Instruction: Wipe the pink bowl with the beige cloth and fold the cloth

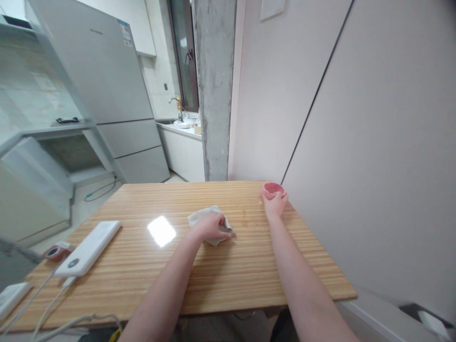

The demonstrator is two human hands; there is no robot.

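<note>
The crumpled cloth (210,221) lies under your left hand (211,227), fingers curled down, pinning it to the wooden table (231,270). Right of that grip, your right hand (273,204) closes around a small pink cup (273,189) near the far edge. No writing is legible.

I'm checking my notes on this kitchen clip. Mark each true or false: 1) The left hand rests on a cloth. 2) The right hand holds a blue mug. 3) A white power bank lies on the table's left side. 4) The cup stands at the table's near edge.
1) True: the left hand presses on the cloth.
2) False: the right hand grips a pink cup.
3) True: the white power bank lies on the table, cable attached.
4) False: it is at the far edge, by the wall.
</note>
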